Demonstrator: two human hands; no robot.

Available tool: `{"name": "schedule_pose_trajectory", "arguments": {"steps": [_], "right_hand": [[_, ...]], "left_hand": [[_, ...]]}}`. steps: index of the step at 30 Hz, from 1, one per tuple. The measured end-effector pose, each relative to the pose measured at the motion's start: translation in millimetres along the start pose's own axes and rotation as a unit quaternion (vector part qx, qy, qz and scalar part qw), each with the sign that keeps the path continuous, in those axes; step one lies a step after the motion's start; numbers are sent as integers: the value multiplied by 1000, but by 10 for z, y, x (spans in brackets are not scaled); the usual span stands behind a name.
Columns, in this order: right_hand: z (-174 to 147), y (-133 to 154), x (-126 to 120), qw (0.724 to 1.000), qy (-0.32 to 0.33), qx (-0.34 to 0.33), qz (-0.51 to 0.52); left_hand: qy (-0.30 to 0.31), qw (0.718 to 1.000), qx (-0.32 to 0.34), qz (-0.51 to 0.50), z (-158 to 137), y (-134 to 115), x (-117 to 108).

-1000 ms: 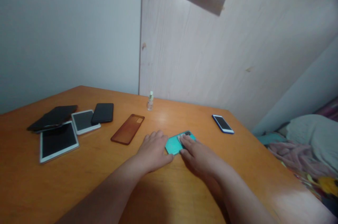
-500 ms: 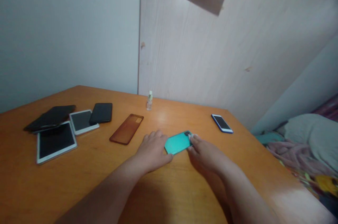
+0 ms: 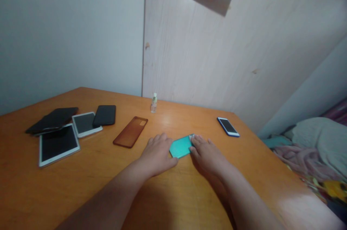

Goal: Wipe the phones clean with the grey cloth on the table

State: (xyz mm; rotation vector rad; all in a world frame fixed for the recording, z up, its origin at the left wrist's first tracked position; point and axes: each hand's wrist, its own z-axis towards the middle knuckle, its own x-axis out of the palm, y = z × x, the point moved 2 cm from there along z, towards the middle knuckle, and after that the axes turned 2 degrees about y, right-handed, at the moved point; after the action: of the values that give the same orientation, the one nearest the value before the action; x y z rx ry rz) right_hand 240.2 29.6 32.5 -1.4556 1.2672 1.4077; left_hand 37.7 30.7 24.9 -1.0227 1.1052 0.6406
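A teal phone (image 3: pixel 181 147), or one in a teal case, lies back up on the wooden table in front of me. My left hand (image 3: pixel 157 154) steadies its left end, thumb along the near edge and fingers on the far side. My right hand (image 3: pixel 208 153) presses down over the right end, its fingers covering the camera corner. Under those fingertips a bit of white wipe or tissue (image 3: pixel 191 137) shows; most of it is hidden.
Left of my hands lies a brown translucent phone case (image 3: pixel 130 132). Farther left are a black device (image 3: pixel 104 115), two white tablets (image 3: pixel 59 145) (image 3: pixel 86 124) and a black folder-like case (image 3: pixel 52 119). A small clear bottle (image 3: pixel 154 104) stands behind; a blue-edged phone (image 3: pixel 228 127) lies right.
My right hand has slid left over the phone with the white piece, now covering the camera corner that showed before. My left hand has stayed in place.
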Motion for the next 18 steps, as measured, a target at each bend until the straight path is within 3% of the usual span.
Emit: {"name": "schedule_pose_trajectory", "arguments": {"steps": [5, 10, 12, 18], "right_hand": [[64, 105, 82, 993, 7, -112, 28], [221, -113, 101, 999, -34, 17, 16], [241, -138, 120, 999, -33, 23, 19], [169, 49, 154, 994, -3, -100, 45]], "left_hand": [[-9, 1000, 8, 1, 0, 3, 14], [-12, 1000, 5, 5, 12, 14, 34], [-16, 1000, 6, 6, 13, 19, 44], [-22, 1000, 11, 7, 10, 36, 70]]}}
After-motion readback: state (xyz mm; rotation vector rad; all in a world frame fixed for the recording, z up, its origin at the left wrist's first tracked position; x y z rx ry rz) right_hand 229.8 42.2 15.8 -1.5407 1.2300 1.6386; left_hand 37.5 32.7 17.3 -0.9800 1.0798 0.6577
